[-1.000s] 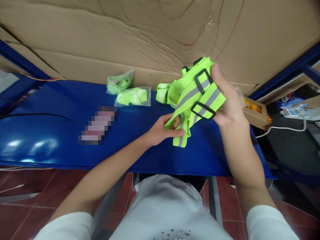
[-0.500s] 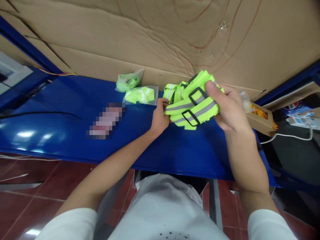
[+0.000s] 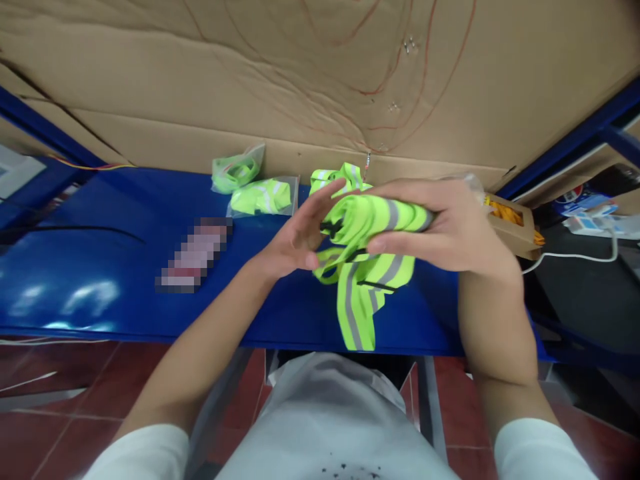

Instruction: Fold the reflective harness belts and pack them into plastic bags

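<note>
A neon yellow-green strap bundle (image 3: pixel 375 217) with grey reflective stripes and black buckles is partly rolled up above the blue table (image 3: pixel 280 293). My right hand (image 3: pixel 440 223) grips the roll from the right, thumb below and fingers over the top. Loose strap ends hang down toward the table's front edge. My left hand (image 3: pixel 300 233) is at the left end of the roll, fingers and thumb spread apart, close to a small loop of strap. Behind the hands, more green strap (image 3: pixel 340 177) lies near the cardboard.
Two clear bags with green straps, one (image 3: pixel 237 172) behind the other (image 3: pixel 263 198), lie left of my hands. A pixelated flat item (image 3: pixel 195 257) rests farther left. At right are an open cardboard box (image 3: pixel 515 233) with orange contents and a white cable (image 3: pixel 575 256).
The bundle has turned in my right hand, showing its rolled end, and strap ends now hang down. My left hand has let go and opened. The view has shifted slightly.
</note>
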{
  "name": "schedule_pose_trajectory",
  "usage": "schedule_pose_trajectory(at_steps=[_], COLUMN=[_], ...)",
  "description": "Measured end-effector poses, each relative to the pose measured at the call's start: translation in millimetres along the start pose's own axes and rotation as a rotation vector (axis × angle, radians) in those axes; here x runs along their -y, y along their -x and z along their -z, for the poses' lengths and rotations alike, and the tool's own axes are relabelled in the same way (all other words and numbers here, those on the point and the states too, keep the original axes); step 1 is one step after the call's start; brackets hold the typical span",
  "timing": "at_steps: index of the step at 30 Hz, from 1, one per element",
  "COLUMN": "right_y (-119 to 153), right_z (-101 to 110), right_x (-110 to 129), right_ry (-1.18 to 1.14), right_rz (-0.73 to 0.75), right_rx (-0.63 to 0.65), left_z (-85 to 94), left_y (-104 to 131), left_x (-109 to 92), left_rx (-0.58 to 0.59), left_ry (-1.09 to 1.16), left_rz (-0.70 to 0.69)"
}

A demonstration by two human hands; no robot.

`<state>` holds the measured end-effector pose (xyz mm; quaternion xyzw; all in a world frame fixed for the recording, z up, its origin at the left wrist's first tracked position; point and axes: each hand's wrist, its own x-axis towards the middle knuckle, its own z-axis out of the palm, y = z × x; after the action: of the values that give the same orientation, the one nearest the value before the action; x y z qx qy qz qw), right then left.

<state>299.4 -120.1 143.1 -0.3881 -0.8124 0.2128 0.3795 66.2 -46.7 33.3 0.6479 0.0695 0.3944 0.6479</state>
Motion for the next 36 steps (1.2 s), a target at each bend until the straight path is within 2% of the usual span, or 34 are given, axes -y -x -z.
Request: schedule_pose_trajectory(at_steps=[5,8,10,13,18,20,23,27,29,33,34,36], right_y=[-10.1,-14.4,-16.1,-17.1,-18.3,-19.1,-20.2,-20.7,-19.4,-13.9,-12.6,-11.2], right_z=[-36.2,-46.2,-47.3,-44.7,-41.9,-43.2,-47.6,-50.7,-47.1,-39.7,-40.7,-46.5], right_x=[-12.9,-29.0,-36.6,-39.6,-39.7,-43.5,-53.6,-63.9,-62.1,-50.9,-49.6,-50.6], right_ry=[0.173,0.188,0.154,-0.031,-0.61,-0.686,-0.456,-0.174,-0.119,-0.031,0.011,0.11], right_rz=[-0.065,-0.131,-0.167,-0.278,-0.573,-0.609,-0.53,-0.38,-0.323,-0.247,-0.224,-0.181], right_rx=[-0.055,-0.103,-0.128,-0.121,0.003,0.023,-0.037,-0.103,-0.045,0.264,0.301,0.272], left_z=[-34.4,-46.9,-50.2,-48.1,-38.1,-35.3,-32.9,-30.4,-27.8,-21.8,-21.6,-24.0], left_y=[8.1,6.5,4.9,4.2,5.5,5.9,5.9,4.9,4.7,4.7,4.6,4.1], left_x=[11.4,18.9,22.7,24.9,19.2,16.8,15.1,13.9,13.6,14.6,15.2,16.5], left_rx=[-0.16,-0.077,-0.005,0.008,0.037,0.033,0.043,0.087,0.08,0.101,0.069,-0.049], left_ry=[0.157,0.296,0.357,0.27,-0.01,-0.041,-0.048,-0.046,-0.041,-0.112,-0.132,-0.104], left_rz=[0.267,0.471,0.539,0.496,0.392,0.357,0.308,0.313,0.308,0.287,0.281,0.297])
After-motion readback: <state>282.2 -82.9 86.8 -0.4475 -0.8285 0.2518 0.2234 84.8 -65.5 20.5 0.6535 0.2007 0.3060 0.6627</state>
